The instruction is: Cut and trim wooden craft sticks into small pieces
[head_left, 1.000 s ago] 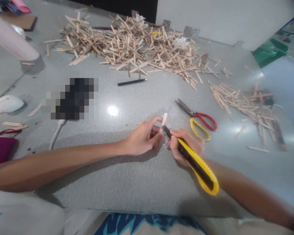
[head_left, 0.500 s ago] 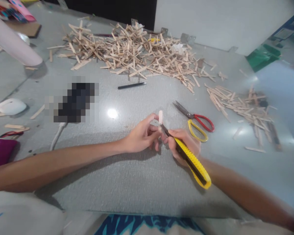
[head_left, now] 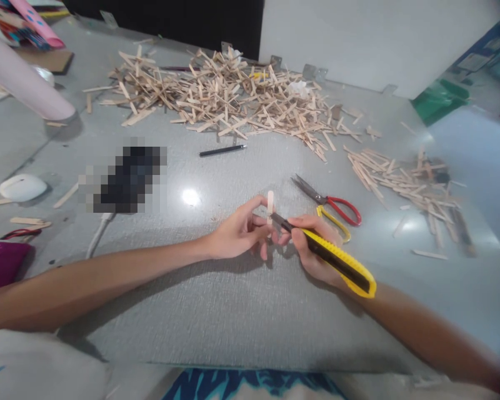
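Observation:
My left hand [head_left: 239, 233] pinches a short wooden stick [head_left: 270, 201] and holds it upright just above the grey table [head_left: 216, 300]. My right hand [head_left: 312, 244] is closed round a yellow and black utility knife [head_left: 337, 260]. The knife's blade tip [head_left: 277, 219] rests against the lower part of the stick, right by my left fingertips. Both hands hover near the middle of the table.
Red and yellow scissors [head_left: 331, 205] lie just right of my hands. A large heap of wooden sticks [head_left: 229, 100] fills the back, a smaller pile [head_left: 404, 180] the right. A black pen [head_left: 223, 150], a white cable [head_left: 98, 236] and a white mouse-like object [head_left: 23, 187] lie to the left.
The knife handle has swung from pointing down toward me to lying flatter and pointing right. The stick has turned more upright. Both hands stay in the same spot.

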The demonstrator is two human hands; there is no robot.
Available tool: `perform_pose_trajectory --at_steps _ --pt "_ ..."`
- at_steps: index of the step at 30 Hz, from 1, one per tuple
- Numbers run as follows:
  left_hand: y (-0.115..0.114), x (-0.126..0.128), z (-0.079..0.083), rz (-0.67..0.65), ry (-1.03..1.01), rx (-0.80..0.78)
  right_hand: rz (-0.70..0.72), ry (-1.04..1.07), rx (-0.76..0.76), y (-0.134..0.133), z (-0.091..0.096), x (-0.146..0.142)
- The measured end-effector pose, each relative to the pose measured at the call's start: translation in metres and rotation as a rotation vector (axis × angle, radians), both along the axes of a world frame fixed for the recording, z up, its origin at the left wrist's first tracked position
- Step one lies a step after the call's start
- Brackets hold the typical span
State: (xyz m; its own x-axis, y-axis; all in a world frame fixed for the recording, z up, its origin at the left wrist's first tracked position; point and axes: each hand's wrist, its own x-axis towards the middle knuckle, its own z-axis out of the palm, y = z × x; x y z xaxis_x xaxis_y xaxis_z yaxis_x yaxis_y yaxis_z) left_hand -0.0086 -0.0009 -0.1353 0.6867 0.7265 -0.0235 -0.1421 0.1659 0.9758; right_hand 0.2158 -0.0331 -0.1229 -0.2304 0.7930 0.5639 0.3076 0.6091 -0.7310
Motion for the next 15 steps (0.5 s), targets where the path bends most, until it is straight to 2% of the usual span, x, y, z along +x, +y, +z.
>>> perform_pose_trajectory --at_steps 8,15 --pt "-0.004 0.003 -0.005 0.066 0.001 0.013 -0.04 0.043 0.149 -0.001 -0.021 -0.006" --pt "-0.005 0.003 -0.002 0.087 0.038 0.021 -0.039 0.028 0.105 -0.003 -0.02 -0.005"
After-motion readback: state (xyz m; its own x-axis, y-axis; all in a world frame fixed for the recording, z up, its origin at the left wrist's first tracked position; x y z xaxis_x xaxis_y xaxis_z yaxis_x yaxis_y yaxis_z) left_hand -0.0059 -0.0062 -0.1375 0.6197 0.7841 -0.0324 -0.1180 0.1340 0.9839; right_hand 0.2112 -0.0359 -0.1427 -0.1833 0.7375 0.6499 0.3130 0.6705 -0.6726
